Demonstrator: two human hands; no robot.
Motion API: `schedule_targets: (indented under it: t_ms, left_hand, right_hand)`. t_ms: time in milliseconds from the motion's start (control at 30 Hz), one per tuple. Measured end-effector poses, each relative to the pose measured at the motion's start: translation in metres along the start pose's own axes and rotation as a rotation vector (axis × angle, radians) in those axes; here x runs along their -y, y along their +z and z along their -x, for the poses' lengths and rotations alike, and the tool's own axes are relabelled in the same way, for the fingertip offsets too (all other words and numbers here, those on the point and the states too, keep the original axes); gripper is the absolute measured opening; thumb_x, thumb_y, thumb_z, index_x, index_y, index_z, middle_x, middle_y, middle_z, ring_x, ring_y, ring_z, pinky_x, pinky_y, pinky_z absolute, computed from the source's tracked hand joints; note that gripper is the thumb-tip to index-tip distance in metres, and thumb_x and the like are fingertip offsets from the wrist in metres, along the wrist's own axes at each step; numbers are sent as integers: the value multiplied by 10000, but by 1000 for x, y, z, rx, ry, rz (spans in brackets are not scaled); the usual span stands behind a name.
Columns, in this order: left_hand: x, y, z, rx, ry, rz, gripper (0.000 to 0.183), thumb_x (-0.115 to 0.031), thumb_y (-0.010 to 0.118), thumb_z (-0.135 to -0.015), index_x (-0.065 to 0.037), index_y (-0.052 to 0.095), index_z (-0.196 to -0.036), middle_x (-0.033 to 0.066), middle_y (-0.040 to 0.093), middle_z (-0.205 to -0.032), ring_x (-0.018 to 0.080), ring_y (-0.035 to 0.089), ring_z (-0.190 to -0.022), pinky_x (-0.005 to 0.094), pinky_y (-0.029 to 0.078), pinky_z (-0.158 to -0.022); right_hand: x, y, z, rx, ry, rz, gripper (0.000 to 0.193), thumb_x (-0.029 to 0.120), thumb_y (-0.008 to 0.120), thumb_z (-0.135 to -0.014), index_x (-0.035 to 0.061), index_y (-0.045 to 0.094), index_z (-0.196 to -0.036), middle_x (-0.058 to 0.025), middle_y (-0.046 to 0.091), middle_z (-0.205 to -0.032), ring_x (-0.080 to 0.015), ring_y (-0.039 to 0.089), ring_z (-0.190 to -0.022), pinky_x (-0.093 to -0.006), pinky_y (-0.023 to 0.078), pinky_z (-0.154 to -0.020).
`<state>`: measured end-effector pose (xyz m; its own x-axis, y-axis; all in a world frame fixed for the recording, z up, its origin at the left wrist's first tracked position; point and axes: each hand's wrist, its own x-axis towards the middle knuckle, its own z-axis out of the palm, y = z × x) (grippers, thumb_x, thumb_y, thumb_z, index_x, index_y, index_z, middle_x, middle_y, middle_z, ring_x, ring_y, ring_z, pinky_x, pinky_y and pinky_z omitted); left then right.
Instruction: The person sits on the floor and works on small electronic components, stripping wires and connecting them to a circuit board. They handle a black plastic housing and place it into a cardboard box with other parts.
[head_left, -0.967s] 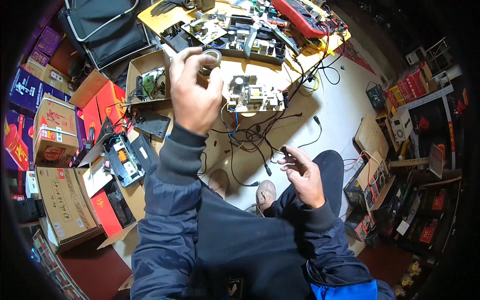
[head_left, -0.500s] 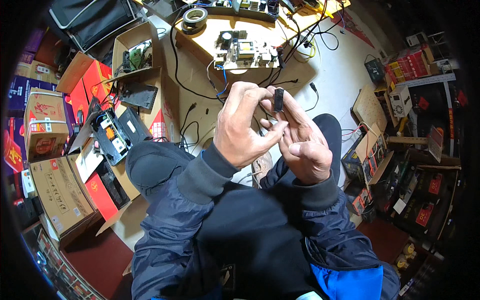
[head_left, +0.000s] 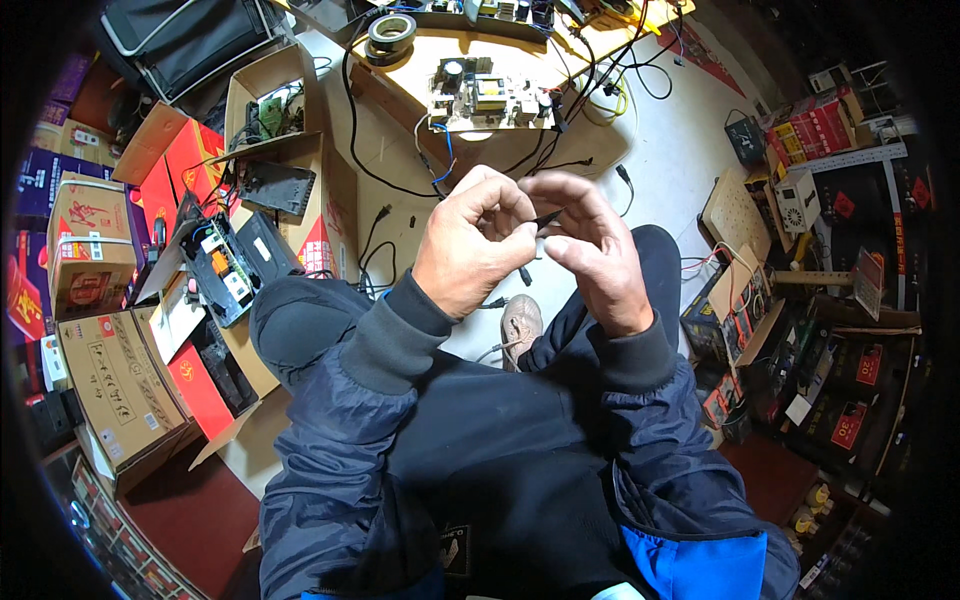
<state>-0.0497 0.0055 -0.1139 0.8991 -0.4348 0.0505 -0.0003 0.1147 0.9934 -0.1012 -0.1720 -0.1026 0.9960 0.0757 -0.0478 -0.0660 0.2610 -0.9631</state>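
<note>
In front of my lap, both hands are raised close together. My left hand [head_left: 468, 248] is closed, pinching a small flat black piece [head_left: 547, 219] between thumb and fingertips. The piece is seen nearly edge-on, with a pointed end toward the right. Around that end curves my right hand [head_left: 598, 255], its thumb and forefinger apart in a C shape. Whether its other fingers touch the piece is hidden. Beyond the hands, a circuit board [head_left: 490, 100] with a yellow transformer and capacitors lies at the edge of the wooden table [head_left: 430, 55].
Tape rolls [head_left: 391, 36] sit on the table. Black cables [head_left: 352, 130] hang down to the floor. Cardboard boxes [head_left: 115, 385] and an opened device case [head_left: 225, 265] crowd the left. On the right are a box of meters [head_left: 735, 310] and shelves. My shoe [head_left: 521, 328] is below my hands.
The black piece has turned from upright, broad face showing, to nearly edge-on. My right hand has curled, its thumb swinging toward the left hand's fingertips. My left hand moved slightly.
</note>
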Motion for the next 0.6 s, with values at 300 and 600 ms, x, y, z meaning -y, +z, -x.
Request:
schedule_targets:
  t_ms: [300, 600]
  left_hand:
    - [3, -31, 18, -155, -113, 166, 138, -29, 740, -906, -38, 633, -993, -35, 595, -884, 42, 554, -781, 209, 451, -709]
    - [44, -48, -4, -394, -115, -52, 247, -115, 731, -934, 19, 692, -1138, 56, 723, -1028, 97, 647, -914, 270, 527, -849]
  right_hand:
    - [-10, 2, -18, -174, 62, 2, 111, 93, 689, -973, 1, 688, -1036, -43, 708, -940, -120, 676, -841, -266, 540, -800]
    - [-54, 22, -54, -254, 90, -52, 126, 122, 660, -1010, 9, 673, -1064, -56, 709, -947, -141, 690, -839, -280, 568, -778]
